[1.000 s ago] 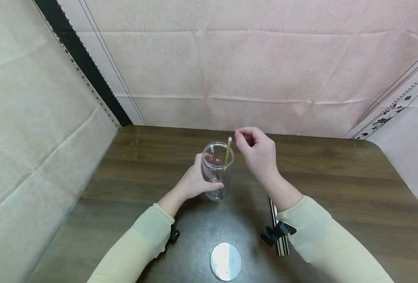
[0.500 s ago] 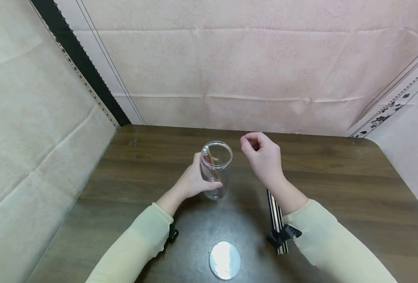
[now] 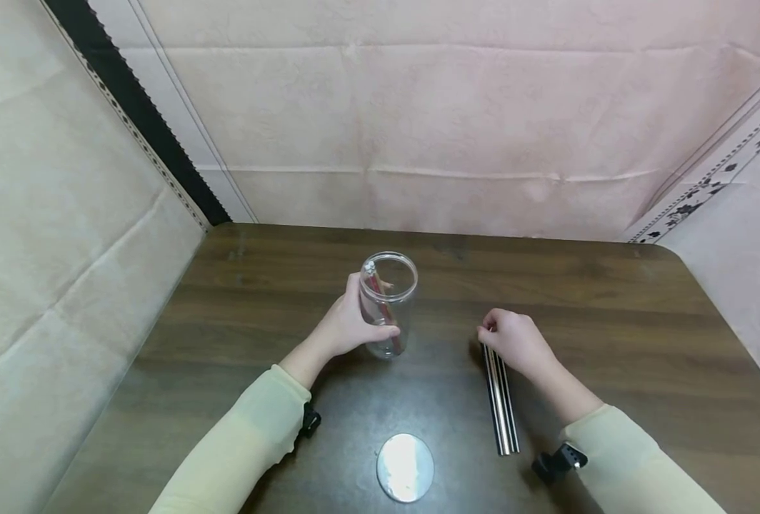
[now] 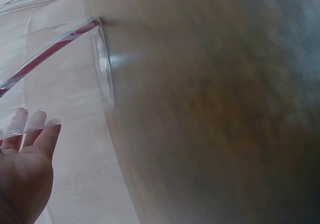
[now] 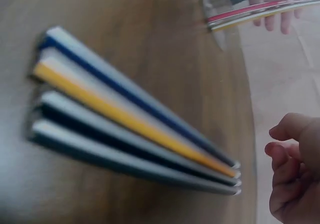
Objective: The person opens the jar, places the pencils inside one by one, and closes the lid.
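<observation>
My left hand [image 3: 344, 325] grips a clear glass jar [image 3: 403, 307] standing upright on the table. Inside it a red pencil [image 4: 47, 53] and a yellow pencil [image 5: 260, 16] lean towards the left side of the rim. My right hand [image 3: 518, 341] hovers at the far end of several pencils [image 3: 499, 403] lying side by side on the table. The right wrist view shows those ends apart from my loosely bent fingers, with a small gap between thumb and forefinger [image 5: 287, 128]. Blue, yellow and dark green sides show on the pencils there.
A round shiny disc [image 3: 405, 468] lies on the wooden table [image 3: 277, 278] near the front. Pale cloth [image 3: 418, 128] hangs behind the table's back edge. Each sleeve carries a black wrist camera [image 3: 560, 460].
The yellow pencil has dropped from beside my right fingers to lean left inside the jar. My right hand has moved right and towards me, over to the lying pencils. The left hand keeps its grip.
</observation>
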{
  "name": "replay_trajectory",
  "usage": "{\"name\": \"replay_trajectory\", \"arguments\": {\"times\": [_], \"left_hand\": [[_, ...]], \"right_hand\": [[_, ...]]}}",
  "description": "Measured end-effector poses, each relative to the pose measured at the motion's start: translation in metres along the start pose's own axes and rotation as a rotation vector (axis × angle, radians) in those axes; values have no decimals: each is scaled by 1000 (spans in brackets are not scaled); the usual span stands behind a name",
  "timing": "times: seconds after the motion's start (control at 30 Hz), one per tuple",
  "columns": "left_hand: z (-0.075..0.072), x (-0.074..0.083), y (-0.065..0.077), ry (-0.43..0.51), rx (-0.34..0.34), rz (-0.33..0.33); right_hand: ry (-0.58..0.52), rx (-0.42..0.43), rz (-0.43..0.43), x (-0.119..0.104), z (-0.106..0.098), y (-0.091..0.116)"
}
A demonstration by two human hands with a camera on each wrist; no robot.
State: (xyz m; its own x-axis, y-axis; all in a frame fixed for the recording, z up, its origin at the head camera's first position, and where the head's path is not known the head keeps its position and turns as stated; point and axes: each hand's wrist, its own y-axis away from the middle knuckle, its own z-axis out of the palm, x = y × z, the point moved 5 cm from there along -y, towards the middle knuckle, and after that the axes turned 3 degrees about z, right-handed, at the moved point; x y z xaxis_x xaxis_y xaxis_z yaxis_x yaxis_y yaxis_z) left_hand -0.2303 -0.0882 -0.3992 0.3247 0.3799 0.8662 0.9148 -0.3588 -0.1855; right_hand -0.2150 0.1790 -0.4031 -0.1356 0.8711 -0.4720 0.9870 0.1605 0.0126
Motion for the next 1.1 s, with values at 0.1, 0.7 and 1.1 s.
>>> {"name": "replay_trajectory", "arguments": {"times": [0.1,0.7,1.1], "left_hand": [[-2,-1,1,-11,8,-2],[-2,-3,3,-12,0,-14],[0,0,0,-24,-16,-24]], "right_hand": [[46,-5,-6,3,8,2],[138,-121,69,2,26,-1],[-121,54,58,-25,-48,-8]]}}
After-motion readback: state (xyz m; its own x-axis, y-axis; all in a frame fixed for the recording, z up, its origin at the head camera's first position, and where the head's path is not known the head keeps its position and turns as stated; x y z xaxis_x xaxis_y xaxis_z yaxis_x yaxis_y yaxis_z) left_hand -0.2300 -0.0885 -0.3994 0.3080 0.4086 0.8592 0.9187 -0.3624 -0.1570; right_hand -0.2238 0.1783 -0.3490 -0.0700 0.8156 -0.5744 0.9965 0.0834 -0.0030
